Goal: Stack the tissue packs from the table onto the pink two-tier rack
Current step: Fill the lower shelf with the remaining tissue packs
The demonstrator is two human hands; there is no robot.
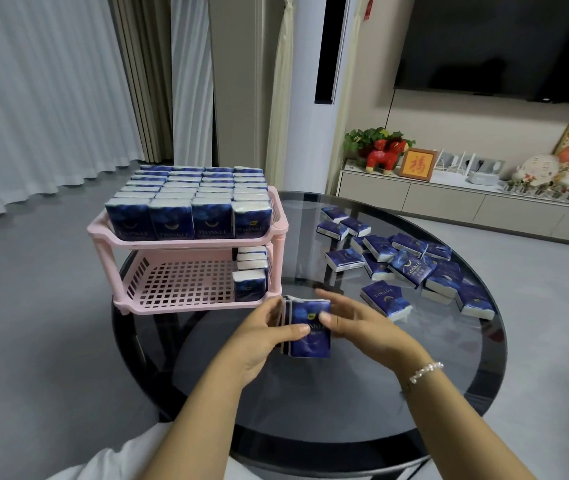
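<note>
Both hands hold a small upright bundle of dark blue tissue packs [309, 329] above the round glass table [328, 403], just in front of the pink two-tier rack [186, 289]. My left hand [265, 337] grips the bundle's left side and my right hand [356, 323] its right side. The rack's top tier [189, 202] is filled with rows of packs. The lower tier holds one row of packs [251, 271] along its right side. Several loose packs [408, 268] lie scattered on the table to the right.
The rack stands at the table's left edge. Grey floor surrounds the table. A low TV cabinet [466, 199] with ornaments and a wall-mounted TV [501, 46] stand behind on the right, curtains [51, 81] on the left.
</note>
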